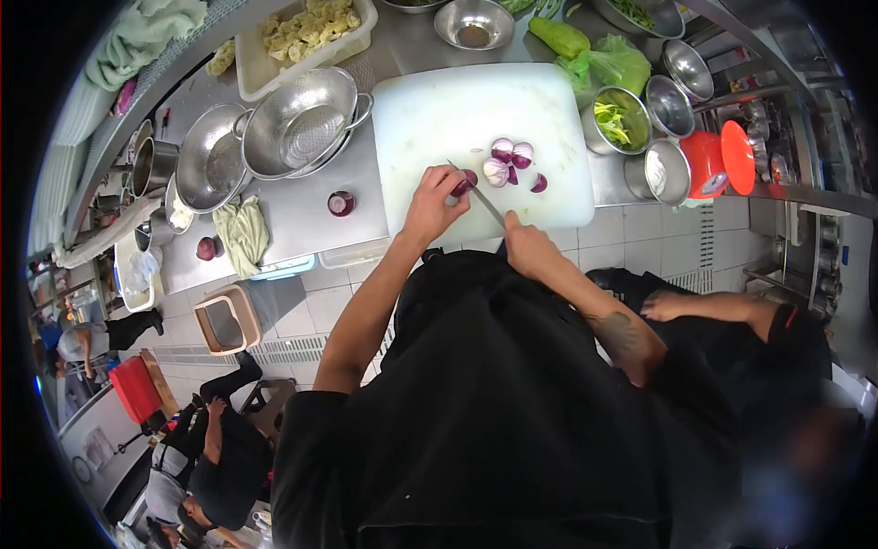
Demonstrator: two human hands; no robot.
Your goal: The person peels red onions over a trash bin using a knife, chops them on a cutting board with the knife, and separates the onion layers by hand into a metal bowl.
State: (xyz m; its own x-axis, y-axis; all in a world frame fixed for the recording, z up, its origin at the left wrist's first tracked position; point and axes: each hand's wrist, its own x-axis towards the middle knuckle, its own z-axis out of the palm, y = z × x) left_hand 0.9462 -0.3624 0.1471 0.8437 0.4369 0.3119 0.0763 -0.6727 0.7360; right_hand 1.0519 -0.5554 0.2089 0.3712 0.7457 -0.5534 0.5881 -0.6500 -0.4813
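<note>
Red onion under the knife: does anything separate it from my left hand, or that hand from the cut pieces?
Nothing visible separates the left hand and the red onion; they touch. The knife, in the right hand, stands between the left hand and the cut pieces.

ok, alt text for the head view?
A left hand holds red onion on a white cutting board; the right hand holds a knife at it. Cut onion pieces lie nearby; metal colanders stand left of the board.
</note>
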